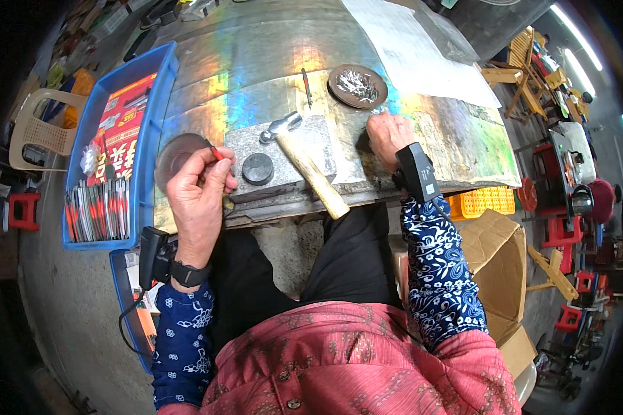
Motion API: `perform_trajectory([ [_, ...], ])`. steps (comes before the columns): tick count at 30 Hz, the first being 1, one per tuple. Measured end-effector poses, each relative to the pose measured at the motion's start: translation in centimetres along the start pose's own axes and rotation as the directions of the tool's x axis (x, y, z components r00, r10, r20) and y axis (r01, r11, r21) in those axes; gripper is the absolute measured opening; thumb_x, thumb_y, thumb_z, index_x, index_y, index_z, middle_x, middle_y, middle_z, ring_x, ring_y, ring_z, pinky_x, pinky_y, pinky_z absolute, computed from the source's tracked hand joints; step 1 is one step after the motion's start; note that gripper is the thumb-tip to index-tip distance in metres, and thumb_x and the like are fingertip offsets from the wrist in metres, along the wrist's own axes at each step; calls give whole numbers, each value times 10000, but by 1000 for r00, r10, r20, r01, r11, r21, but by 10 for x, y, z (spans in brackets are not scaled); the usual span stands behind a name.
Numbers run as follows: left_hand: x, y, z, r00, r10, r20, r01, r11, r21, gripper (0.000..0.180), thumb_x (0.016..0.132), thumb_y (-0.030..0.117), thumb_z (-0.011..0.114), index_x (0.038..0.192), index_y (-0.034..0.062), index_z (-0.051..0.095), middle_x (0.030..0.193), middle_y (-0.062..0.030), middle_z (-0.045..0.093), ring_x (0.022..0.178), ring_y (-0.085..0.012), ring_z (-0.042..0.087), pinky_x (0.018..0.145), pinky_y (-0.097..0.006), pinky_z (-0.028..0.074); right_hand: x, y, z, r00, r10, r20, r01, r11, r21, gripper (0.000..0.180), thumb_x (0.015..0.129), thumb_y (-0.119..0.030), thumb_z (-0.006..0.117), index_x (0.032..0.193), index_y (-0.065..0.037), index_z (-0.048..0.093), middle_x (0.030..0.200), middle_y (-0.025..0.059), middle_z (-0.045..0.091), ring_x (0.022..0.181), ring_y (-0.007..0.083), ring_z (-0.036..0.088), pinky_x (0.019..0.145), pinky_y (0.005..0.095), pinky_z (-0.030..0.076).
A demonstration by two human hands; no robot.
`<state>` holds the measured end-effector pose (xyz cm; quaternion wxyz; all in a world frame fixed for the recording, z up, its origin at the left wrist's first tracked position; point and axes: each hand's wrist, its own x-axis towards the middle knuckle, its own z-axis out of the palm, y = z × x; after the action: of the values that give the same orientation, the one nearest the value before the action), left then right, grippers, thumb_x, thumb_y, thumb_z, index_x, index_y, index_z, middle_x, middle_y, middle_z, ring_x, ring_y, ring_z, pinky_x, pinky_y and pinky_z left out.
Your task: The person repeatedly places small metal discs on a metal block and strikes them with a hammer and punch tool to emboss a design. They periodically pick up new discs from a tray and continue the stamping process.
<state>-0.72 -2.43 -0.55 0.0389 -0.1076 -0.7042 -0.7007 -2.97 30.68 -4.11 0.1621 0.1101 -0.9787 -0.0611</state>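
My left hand pinches a slim red-and-black stick-shaped piece between thumb and fingers, above the table's front left. Just behind it is a translucent round dish. My right hand rests at the table's right with curled fingers, beside a brown round dish of small shiny metal pieces. What those fingers hold, if anything, is hidden. Between my hands, a hammer lies across a grey stone block, its wooden handle overhanging the front edge. A black round disc sits on the block.
A thin black-and-red tool lies left of the brown dish. At the left, a blue bin holds a row of slim red-and-black items. White sheeting covers the far right. A cardboard box and yellow crate stand right.
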Motion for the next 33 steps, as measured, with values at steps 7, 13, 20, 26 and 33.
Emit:
perform_trajectory([
  [7, 0, -8, 3, 991, 130, -33, -124, 983, 135, 113, 862, -37, 652, 971, -65, 661, 853, -30, 624, 649, -53, 572, 597, -189, 462, -13, -3, -14, 989, 142, 50, -148, 972, 180, 125, 715, -72, 628, 762, -9, 531, 767, 200, 592, 754, 381, 607, 676, 441, 494],
  [13, -2, -5, 4, 959, 282, -9, -258, 888, 380, 173, 810, -29, 695, 983, -27, 693, 785, -59, 641, 653, -82, 579, 606, -224, 461, -18, -26, -44, 955, 282, 95, -293, 839, 458, 136, 749, -64, 631, 867, -9, 591, 762, 165, 625, 718, 315, 626, 683, 378, 495],
  [20, -2, -9, 2, 968, 246, -52, -217, 921, 323, 184, 802, -17, 703, 986, -24, 694, 854, -90, 697, 723, -99, 636, 619, -227, 492, -23, -56, -75, 954, 298, -39, -205, 741, 640, 181, 823, -8, 611, 1002, -2, 637, 850, 132, 665, 729, 196, 641, 689, 301, 512],
  [26, -12, 1, -2, 999, -36, -31, 33, 994, -101, 140, 866, -1, 678, 1003, -29, 663, 880, -62, 693, 746, -89, 649, 619, -208, 524, -35, -91, -100, 945, 326, -9, -140, 430, 892, 141, 863, 86, 631, 996, 43, 637, 859, 51, 653, 749, 107, 640, 701, 225, 529],
  [33, -32, 20, 3, 970, -204, 135, 244, 833, -496, 184, 934, 42, 599, 1101, -36, 596, 939, -136, 684, 808, -177, 685, 660, -256, 581, -40, -141, -127, 944, 267, 192, -199, 0, 980, 43, 881, 46, 624, 917, 28, 639, 825, 49, 674, 705, 96, 657, 577, 189, 492],
])
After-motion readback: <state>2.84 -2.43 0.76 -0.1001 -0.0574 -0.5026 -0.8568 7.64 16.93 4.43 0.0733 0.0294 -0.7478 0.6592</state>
